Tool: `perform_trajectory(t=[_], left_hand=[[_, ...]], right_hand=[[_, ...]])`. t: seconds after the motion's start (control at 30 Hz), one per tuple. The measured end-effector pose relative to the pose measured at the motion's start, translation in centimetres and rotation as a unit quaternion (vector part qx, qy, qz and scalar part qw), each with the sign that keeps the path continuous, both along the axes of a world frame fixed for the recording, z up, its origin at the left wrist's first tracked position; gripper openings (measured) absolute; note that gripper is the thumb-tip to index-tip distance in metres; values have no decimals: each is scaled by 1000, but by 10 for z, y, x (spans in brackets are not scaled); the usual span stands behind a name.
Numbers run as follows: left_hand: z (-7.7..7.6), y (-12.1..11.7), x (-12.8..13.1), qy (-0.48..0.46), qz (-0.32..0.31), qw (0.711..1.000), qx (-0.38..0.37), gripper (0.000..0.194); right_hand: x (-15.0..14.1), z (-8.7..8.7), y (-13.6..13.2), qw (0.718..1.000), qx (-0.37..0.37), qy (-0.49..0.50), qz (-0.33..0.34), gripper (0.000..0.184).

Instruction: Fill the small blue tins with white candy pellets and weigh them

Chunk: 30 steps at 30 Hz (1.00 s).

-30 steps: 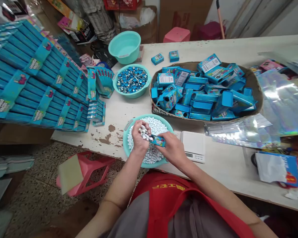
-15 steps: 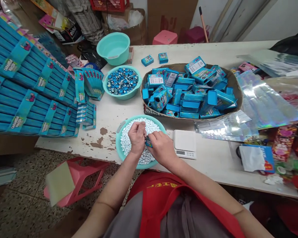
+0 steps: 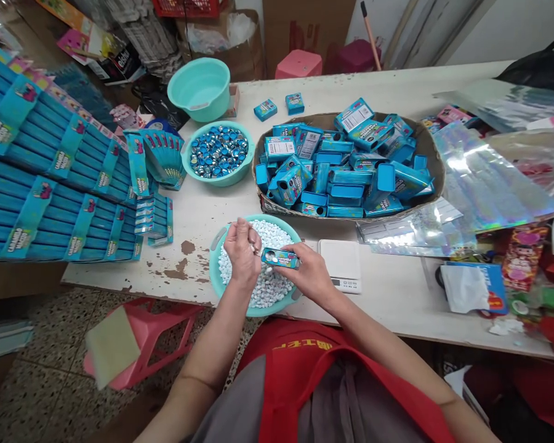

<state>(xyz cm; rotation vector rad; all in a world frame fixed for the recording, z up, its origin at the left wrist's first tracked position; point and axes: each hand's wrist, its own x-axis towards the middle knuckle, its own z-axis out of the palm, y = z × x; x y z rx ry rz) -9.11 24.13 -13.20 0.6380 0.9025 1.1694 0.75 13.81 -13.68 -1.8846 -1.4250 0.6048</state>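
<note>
My right hand [image 3: 308,268] grips a small blue candy tin [image 3: 284,258] by its right end, over the bowl. The tin's printed narrow end faces up, showing a round hole at its left. Close to that hole is my left hand [image 3: 244,255], its fingers curled closed. A few white pieces show at its fingers; how many it holds is hidden. Beneath both hands stands a turquoise bowl [image 3: 215,277] filled with small white candies [image 3: 270,289]. A white kitchen scale [image 3: 339,261] lies just right of the bowl.
Behind the bowl, a cardboard tray [image 3: 314,215] is heaped with blue tins [image 3: 351,178]. A second bowl [image 3: 221,179] holds blue and silver caps [image 3: 219,151]. Blue display boxes [image 3: 55,184] stack at left; clear plastic sleeves [image 3: 480,184] lie at right. A pink stool [image 3: 161,332] stands below.
My right hand has turned the tin so its holed end faces up and moved slightly right. My left hand has parted from it, staying closed. The whole view has shifted slightly.
</note>
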Motion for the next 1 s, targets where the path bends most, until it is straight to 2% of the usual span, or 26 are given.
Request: perform_trajectory(t=[0.07,0.1,0.17,0.23,0.3,0.37,0.53,0.63,0.73,0.83,0.93,1.0], left_hand=[[-16,6,-7,73,5,997,20,37],[-25,7,-11,133,-15,990,35,34],[-42,6,-20,266,-77,958,78,29],[-50,-1,-27,362,-128,913,137,24],[-49,-11,-31,397,-148,883,204,21],[-43,-19,-32,396,-175,867,246,24],[-36,-24,-31,388,-242,875,159,21],[-40,-22,-33,429,-274,839,192,22],[-44,-9,-29,491,-223,811,227,21],[-43,19,-3,527,-142,794,266,31],[-39,54,43,550,-102,755,342,55],[-36,71,74,578,-108,725,358,57]], right_hand=[[4,1,-3,1000,0,7,-10,29],[6,1,-4,1000,0,6,-13,29],[10,-1,-5,1000,2,-8,-19,28],[11,-3,-4,999,5,-39,-22,27],[11,-5,-3,997,11,-73,-24,26],[10,-6,-2,996,19,-90,-16,24],[8,-10,-5,997,37,-62,9,26],[13,-10,-15,998,41,-40,0,25],[27,-4,-35,998,54,4,-41,25],[52,-5,-58,988,75,6,-137,26],[80,-26,-74,972,92,-63,-206,27],[96,-48,-80,968,91,-90,-214,29]])
